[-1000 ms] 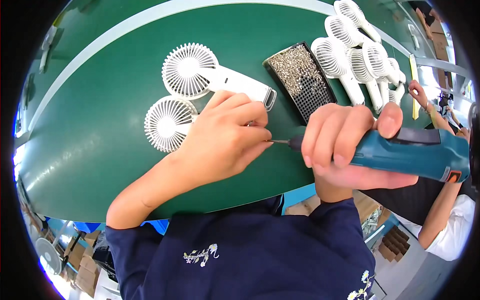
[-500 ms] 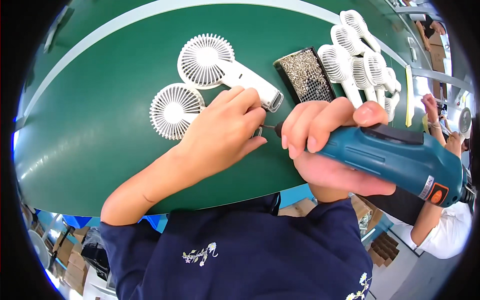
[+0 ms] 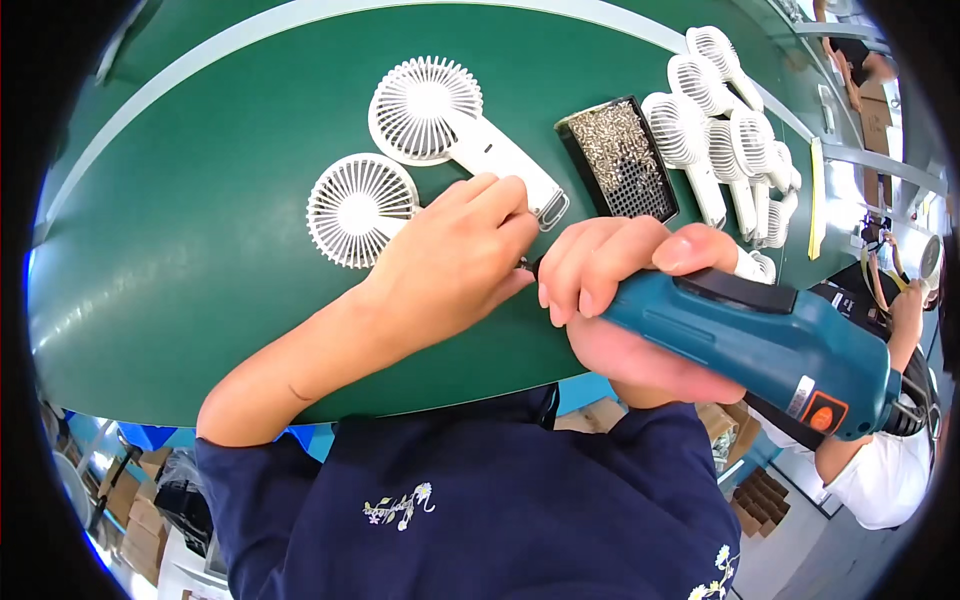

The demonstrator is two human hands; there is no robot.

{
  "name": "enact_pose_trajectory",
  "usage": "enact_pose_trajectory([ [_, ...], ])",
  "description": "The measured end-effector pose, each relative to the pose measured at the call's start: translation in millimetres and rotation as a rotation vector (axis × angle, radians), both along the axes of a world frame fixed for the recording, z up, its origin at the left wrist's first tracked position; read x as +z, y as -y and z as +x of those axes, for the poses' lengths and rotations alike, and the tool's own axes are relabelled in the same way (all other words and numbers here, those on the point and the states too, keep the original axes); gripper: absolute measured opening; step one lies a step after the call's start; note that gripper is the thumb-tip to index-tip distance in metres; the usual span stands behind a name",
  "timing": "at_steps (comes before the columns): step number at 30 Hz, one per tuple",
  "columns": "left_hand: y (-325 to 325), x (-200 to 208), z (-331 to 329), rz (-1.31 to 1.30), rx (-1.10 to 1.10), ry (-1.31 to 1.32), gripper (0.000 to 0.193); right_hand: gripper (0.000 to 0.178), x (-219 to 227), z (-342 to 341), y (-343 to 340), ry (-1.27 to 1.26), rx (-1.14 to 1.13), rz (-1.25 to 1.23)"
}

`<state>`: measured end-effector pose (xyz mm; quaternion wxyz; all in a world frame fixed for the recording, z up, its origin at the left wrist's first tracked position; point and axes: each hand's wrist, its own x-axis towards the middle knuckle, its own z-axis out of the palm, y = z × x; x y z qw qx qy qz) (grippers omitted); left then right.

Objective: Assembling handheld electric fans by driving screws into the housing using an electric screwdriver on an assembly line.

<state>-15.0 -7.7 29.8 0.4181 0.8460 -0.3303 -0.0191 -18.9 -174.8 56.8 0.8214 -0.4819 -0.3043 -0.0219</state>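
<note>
Nearer the left hand (image 3: 450, 245) than 0.5 s ago, the right hand (image 3: 612, 270) clenches a teal-and-black plastic power screwdriver (image 3: 745, 335). Left fingers grasp a white round-caged plastic fan (image 3: 361, 212) by its covered handle; beyond that grip lie 1 matching fan (image 3: 488, 153) and a black rectangular tray (image 3: 651, 200).

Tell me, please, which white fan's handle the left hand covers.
The lower fan of the leftmost pair: its handle lies beneath the left hand, while the upper fan shows its handle.
</note>
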Motion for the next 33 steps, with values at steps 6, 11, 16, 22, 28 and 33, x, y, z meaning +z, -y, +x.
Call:
enact_pose_trajectory([
  [6, 0.3, -2.3, 2.1, 0.018, -0.002, -0.026, 0.033, 0.069, -3.1, 7.9, 2.8, 0.019, 0.157, 0.088],
  [11, -6.4, 21.4, 2.6, 0.151, -0.011, 0.012, 0.034, 0.065, 7.0, 7.4, 7.1, 0.082, 0.095, 0.071],
  [16, -33.7, 42.4, 7.1, 0.460, -0.093, 0.175, 0.031, 0.077, 42.8, 31.9, 71.8, 0.214, -0.107, 0.075],
  [22, -16.1, 24.5, -2.6, 0.325, -0.059, 0.062, 0.042, 0.089, 1.8, 63.9, 93.3, 0.074, -0.479, 0.145],
  [28, 1.3, 23.0, 0.3, 0.323, -0.017, 0.061, 0.041, 0.090, -10.9, 68.4, 93.3, 0.007, -0.526, 0.133],
  [33, 4.4, 22.4, 1.4, 0.307, 0.004, 0.054, 0.040, 0.097, -15.8, 72.4, 97.6, -0.046, -0.554, 0.159],
])
